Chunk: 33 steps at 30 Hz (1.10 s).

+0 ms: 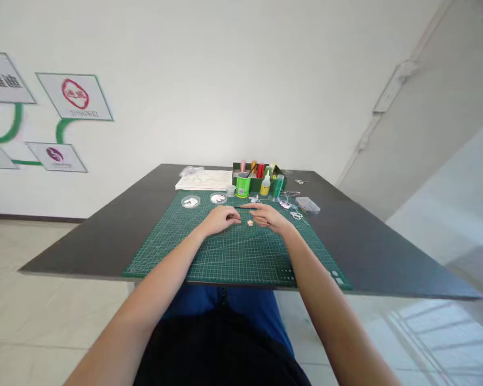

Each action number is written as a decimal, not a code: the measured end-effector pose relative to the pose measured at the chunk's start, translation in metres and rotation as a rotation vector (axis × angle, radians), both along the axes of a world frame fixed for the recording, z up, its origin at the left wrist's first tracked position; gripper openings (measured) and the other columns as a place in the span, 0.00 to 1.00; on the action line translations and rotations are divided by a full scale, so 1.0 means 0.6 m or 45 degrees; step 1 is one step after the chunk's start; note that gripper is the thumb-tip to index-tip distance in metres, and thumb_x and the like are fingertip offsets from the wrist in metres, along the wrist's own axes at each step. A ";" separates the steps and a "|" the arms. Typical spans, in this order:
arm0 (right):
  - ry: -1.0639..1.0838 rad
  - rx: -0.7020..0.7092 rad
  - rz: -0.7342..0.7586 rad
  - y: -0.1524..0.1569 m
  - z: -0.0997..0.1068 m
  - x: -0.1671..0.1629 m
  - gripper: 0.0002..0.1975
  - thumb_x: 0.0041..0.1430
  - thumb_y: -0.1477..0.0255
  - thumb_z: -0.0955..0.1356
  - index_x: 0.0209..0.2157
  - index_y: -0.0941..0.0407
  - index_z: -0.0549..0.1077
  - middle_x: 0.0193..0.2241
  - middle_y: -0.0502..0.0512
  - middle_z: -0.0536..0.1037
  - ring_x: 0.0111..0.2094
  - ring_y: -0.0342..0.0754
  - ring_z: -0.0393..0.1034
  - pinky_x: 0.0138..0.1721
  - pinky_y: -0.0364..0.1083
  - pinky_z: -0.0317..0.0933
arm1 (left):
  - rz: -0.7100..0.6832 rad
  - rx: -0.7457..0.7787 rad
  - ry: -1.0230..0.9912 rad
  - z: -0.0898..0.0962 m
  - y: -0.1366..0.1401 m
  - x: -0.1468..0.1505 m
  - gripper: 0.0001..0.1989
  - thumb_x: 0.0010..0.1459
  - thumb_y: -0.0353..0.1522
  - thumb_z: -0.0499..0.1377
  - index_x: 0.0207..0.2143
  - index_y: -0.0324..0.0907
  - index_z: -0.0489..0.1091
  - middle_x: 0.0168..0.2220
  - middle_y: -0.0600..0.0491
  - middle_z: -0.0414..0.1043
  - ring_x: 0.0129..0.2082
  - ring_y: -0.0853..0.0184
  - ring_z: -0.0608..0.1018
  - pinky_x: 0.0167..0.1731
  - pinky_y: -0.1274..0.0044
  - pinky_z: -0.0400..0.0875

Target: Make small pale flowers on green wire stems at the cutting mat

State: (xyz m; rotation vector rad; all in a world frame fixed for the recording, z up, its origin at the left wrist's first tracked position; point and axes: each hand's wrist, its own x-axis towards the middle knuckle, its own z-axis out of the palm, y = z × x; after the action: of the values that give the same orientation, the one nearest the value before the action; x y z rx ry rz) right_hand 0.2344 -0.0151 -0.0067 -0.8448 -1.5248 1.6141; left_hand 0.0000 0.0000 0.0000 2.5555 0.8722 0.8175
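Observation:
On the green cutting mat (pixel 233 257), a small pinkish piece (pixel 250 222) lies between my two hands. My left hand (pixel 220 219) rests to its left, fingers curled inward and closed; whatever they may hold is hidden. To the right is my right hand (pixel 269 216), with its index finger stretched out to the left and the other fingers loosely bent. A thin dark stick (pixel 238 207) lies along and just below that index finger, and its right end is hidden by the hand. Beyond my left hand are two shallow clear dishes, one (pixel 190 202) farther left and one (pixel 218 198) nearer, both with white contents.
Farther back stand a green can (pixel 242 185), a yellow-labelled glue bottle (pixel 265 185), a teal tube (pixel 278 186) and a dark green box (pixel 236 167) of spools. White cloths (pixel 205 180) lie at back left. White-handled scissors (pixel 296 215) and a clear case (pixel 307 205) are at right.

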 end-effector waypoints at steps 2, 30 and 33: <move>0.003 -0.002 -0.001 0.003 -0.002 0.001 0.28 0.59 0.69 0.71 0.59 0.64 0.69 0.11 0.36 0.54 0.14 0.37 0.38 0.18 0.41 0.36 | -0.003 0.000 -0.008 -0.001 -0.002 -0.001 0.05 0.59 0.32 0.65 0.34 0.39 0.79 0.33 0.51 0.79 0.33 0.66 0.77 0.35 0.77 0.66; -0.151 -0.047 -0.015 0.012 -0.016 -0.002 0.26 0.54 0.73 0.67 0.56 0.64 0.72 0.10 0.36 0.54 0.13 0.37 0.40 0.17 0.40 0.35 | 0.056 0.079 -0.168 -0.010 0.005 0.000 0.05 0.59 0.34 0.65 0.34 0.41 0.79 0.33 0.52 0.79 0.32 0.67 0.76 0.35 0.76 0.66; -0.167 -0.055 -0.023 0.011 -0.015 -0.004 0.28 0.52 0.76 0.65 0.56 0.64 0.71 0.09 0.36 0.54 0.13 0.38 0.39 0.17 0.39 0.36 | 0.062 0.055 -0.200 -0.010 0.005 0.000 0.05 0.60 0.34 0.65 0.35 0.42 0.79 0.34 0.52 0.79 0.33 0.67 0.77 0.35 0.76 0.67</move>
State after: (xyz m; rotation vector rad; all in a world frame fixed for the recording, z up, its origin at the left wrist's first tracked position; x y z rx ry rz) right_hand 0.2319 -0.0085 -0.0157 -1.0025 -1.5718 1.6111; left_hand 0.0003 0.0030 -0.0060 2.4751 0.8790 1.0463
